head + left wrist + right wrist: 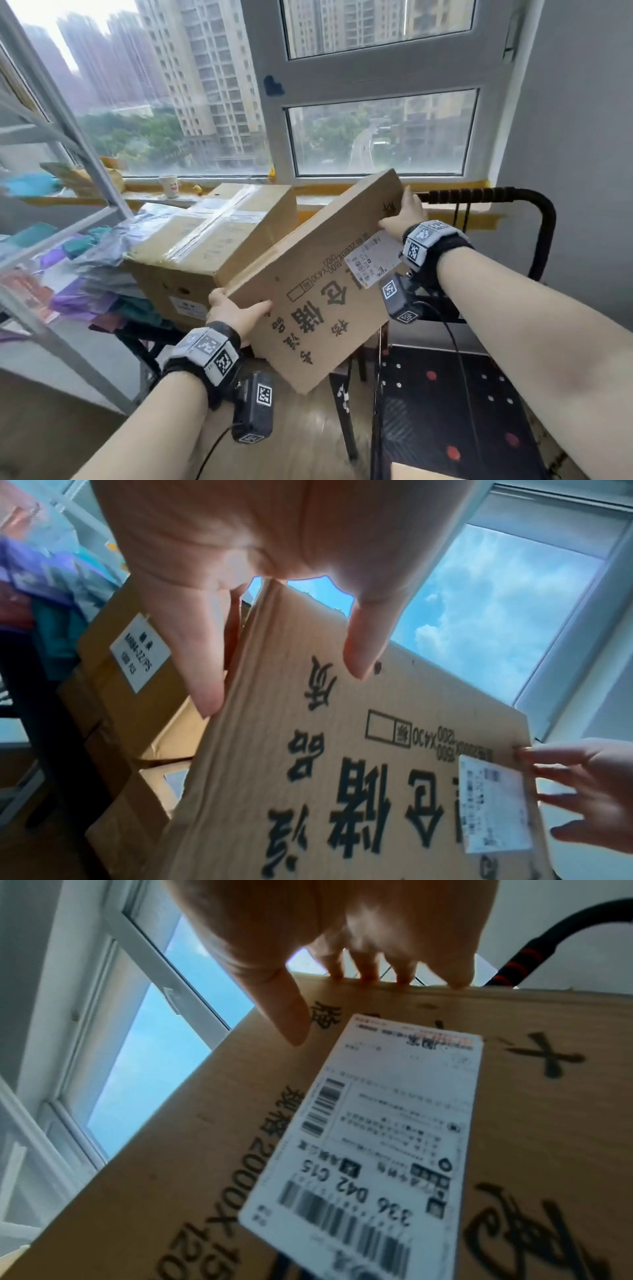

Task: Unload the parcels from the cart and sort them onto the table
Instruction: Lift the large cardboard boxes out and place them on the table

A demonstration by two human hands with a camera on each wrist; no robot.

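A flat cardboard parcel (pixel 318 291) with black printed characters and a white shipping label (pixel 371 260) hangs tilted in the air between both hands. My left hand (pixel 236 311) pinches its lower left corner, with the thumb (pixel 363 647) on the printed face and the fingers (pixel 202 669) behind the edge. My right hand (pixel 406 212) grips the upper right edge, thumb (pixel 291 1015) on the face and fingers hooked over the rim. The label (pixel 377 1137) fills the right wrist view. Below the parcel on the right is the cart's dark patterned deck (pixel 462 394).
A larger taped cardboard box (pixel 212 240) stands just left of and behind the held parcel. Plastic mailer bags (pixel 99 274) are heaped beside it, under a grey metal rack (pixel 68 113). The cart's black handle (pixel 507 193) curves at the right. A paper cup (pixel 169 186) sits on the windowsill.
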